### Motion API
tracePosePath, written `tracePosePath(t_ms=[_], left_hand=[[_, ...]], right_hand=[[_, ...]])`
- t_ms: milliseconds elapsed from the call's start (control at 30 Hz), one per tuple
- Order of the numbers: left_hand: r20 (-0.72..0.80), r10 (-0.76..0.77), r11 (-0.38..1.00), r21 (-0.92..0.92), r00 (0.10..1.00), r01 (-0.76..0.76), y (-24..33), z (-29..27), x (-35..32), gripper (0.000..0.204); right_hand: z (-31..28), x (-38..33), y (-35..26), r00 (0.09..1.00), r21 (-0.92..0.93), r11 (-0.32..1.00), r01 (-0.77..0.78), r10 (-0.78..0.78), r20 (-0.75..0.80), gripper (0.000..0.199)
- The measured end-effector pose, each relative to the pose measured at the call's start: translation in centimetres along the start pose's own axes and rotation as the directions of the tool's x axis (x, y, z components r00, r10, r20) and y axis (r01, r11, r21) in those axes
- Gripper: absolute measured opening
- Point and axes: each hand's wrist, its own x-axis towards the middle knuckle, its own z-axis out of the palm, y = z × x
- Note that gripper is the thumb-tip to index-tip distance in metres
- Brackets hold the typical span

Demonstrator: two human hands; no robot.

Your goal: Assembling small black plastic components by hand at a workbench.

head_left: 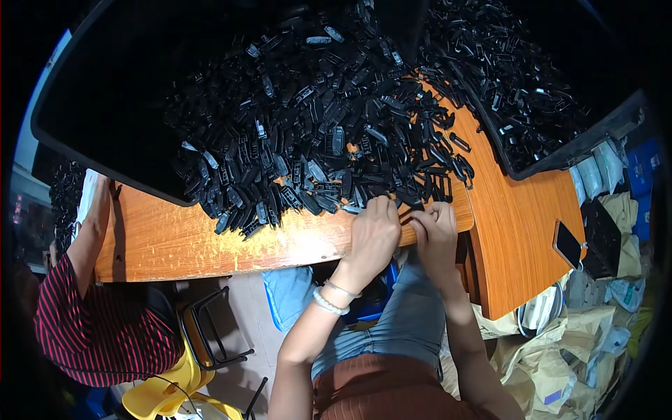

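Observation:
Both of my hands meet at the front edge of the wooden table [168,231], just below a big heap of small black plastic parts [308,140]. My left hand [376,229], with bracelets on its wrist, is closed, its fingertips pinched together. Close beside it, my right hand [435,234] is closed too, thumb against the curled fingers. A small black plastic part [407,215] shows between the two sets of fingertips. My fingers cover most of it, so its exact kind is hidden. Loose parts of the heap lie right behind my knuckles.
A black bin [105,157] lies tipped behind the heap; another bin [567,150] full of black parts stands at right. A phone [568,245] lies near the right edge. Left, another person's arm [91,227] reaches the table beside a yellow chair [168,392]. Paper bags [553,350] crowd the lower right.

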Motion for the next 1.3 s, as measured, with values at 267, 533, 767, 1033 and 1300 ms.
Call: tracePosePath(t_ms=[267, 533, 767, 1033, 1300], left_hand=[[-0.186, -0.29, 0.914, -0.345, 0.939, 0.214, -1.2, -0.2, -3.3, 0.013], [0.46, -0.399, 0.004, -0.864, 0.793, 0.503, -0.7, -4.1, -6.0, 0.02], [0.381, -0.341, 0.466, -0.725, 0.86, 0.506, -0.1, -6.3, -6.2, 0.026], [0.209, -0.245, 0.668, -0.672, 0.947, 0.321, -0.3, -7.0, -6.3, 0.022], [0.267, -0.531, 0.308, -0.823, 0.804, 0.477, 0.6, -6.1, -7.7, 0.024]], right_hand=[[0.0, -2.3, 0.7, 0.996, 0.207, 0.975, 0.079, -0.085, 0.021, 0.017], [-2.3, -2.3, -3.6, 0.845, 0.81, 0.248, -0.531, 0.229, 0.483, 0.024], [-3.4, -1.1, -5.0, 0.873, 0.665, 0.665, -0.34, -0.039, 0.485, 0.028], [-3.3, -1.2, -6.2, 0.914, 0.552, 0.83, -0.078, -0.161, 0.372, 0.03], [-1.2, -3.4, -7.0, 0.919, 0.708, 0.63, -0.318, 0.02, 0.395, 0.034]])
